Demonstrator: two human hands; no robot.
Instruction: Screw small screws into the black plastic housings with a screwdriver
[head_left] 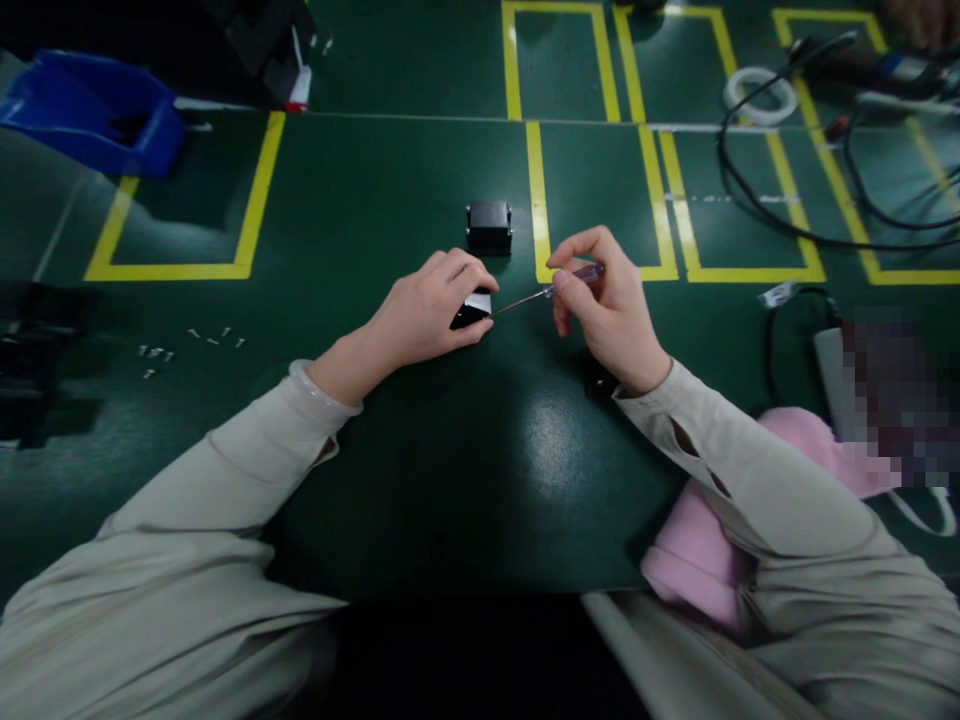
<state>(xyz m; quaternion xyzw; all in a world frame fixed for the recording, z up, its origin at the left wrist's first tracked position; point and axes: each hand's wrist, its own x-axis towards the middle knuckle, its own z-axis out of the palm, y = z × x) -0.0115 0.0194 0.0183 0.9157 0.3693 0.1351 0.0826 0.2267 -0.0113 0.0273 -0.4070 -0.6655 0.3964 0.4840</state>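
My left hand [435, 307] is closed around a small black block with a pale top face [474, 308], holding it on the green table; the fingers cover much of it. In my right hand [604, 310] is a screwdriver [589, 274] with a dark purplish handle, gripped between thumb and fingers. Its thin shaft slants down to the left, and the tip meets the right side of the block near my left thumb. Just beyond my left hand stands a similar black block [489, 228] with small metal screws at its sides.
Loose screws [156, 352] lie to the left, near dark parts [34, 350]. A blue bin [94, 115] stands back left. At right are a white ring [760, 96], black cables [750, 205] and pink cloth [697, 560]. A dark object [598, 378] sits under my right wrist.
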